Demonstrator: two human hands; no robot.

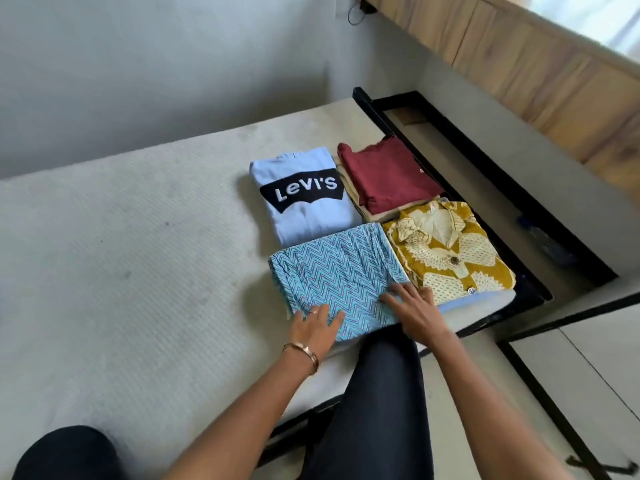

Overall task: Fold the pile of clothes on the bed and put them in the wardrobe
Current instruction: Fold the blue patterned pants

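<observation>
Four folded garments lie in a square near the right edge of the bed [121, 237]. Nearest me is a blue zigzag-patterned garment [336, 268]. My left hand [317, 327] rests flat on its near left corner, and my right hand [412, 306] presses with spread fingers on its near right edge. Right of it lies a mustard and cream patterned shirt [453, 251]. Behind are a light blue Levi's top [304, 195] and a maroon top [384, 174] stacked on a beige garment.
A black bed frame [485, 188] runs along the bed's right side, with a gap and a grey ledge beyond it. A wood-panelled surface [536, 64] stands at the upper right. My dark-trousered knees are at the bottom, one on the mattress.
</observation>
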